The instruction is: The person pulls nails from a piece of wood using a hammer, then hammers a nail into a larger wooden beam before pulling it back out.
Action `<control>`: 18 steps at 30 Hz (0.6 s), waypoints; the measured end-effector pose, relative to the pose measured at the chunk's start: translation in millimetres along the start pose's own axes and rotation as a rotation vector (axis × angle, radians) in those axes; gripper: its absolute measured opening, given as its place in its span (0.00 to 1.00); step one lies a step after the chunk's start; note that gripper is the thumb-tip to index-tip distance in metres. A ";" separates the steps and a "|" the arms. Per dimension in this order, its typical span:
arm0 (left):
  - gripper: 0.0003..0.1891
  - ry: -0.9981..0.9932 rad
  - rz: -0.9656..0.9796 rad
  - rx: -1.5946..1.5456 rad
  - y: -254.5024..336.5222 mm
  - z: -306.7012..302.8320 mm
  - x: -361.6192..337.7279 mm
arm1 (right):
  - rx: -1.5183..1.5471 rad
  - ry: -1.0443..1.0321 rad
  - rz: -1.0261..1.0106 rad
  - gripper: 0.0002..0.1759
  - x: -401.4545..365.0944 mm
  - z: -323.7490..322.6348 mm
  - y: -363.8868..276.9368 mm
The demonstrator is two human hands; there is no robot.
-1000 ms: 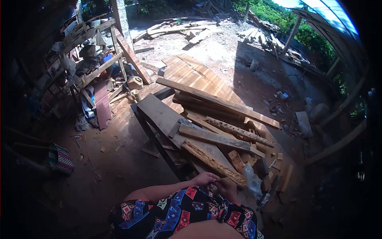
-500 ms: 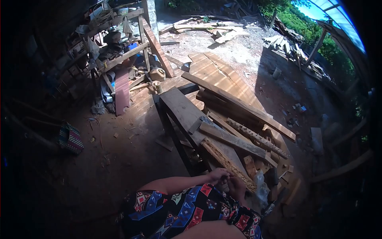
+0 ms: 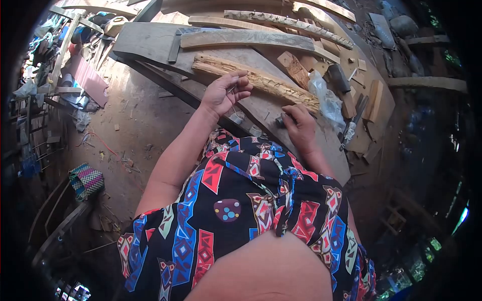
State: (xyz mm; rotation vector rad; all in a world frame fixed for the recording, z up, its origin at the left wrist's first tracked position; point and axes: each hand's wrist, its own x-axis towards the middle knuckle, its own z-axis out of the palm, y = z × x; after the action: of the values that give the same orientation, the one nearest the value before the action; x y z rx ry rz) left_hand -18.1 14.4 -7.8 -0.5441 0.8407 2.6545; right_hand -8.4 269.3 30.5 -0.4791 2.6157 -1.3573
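Hands apart by a wooden bench [image 3: 145,42].
Open floor [image 3: 153,125] separates woven basket [image 3: 86,181] from bench's dark edge; left hand [image 3: 226,94], half-curled, contents unclear, nears rough, splintery beam [image 3: 258,80] on bench; right hand [image 3: 301,129], fingers narrow, meets small dark piece [image 3: 279,121], hold unclear.

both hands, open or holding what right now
Left hand: fingers curled, perhaps pinching something thin; too small to tell.
Right hand: fingers bent at a small dark object; grip cannot be told.
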 end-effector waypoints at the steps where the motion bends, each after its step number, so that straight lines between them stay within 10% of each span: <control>1: 0.16 -0.021 -0.002 -0.001 -2.1 -4.0 0.1 | -0.002 0.003 0.002 0.10 0.9 -0.4 -0.6; 3: 0.15 0.036 -0.026 -0.009 -7.6 -0.2 -6.1 | -0.378 0.013 -0.293 0.11 5.9 0.4 -3.8; 18: 0.12 0.188 -0.142 0.105 -37.5 -3.7 -34.0 | -0.521 -0.008 -0.371 0.09 6.3 40.9 14.7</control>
State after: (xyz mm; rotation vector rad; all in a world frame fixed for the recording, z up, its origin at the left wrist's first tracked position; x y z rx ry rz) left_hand 27.6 35.7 -13.8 -0.8038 0.9507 2.4437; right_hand -5.8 243.6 -5.1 -1.0779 2.9649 -0.7127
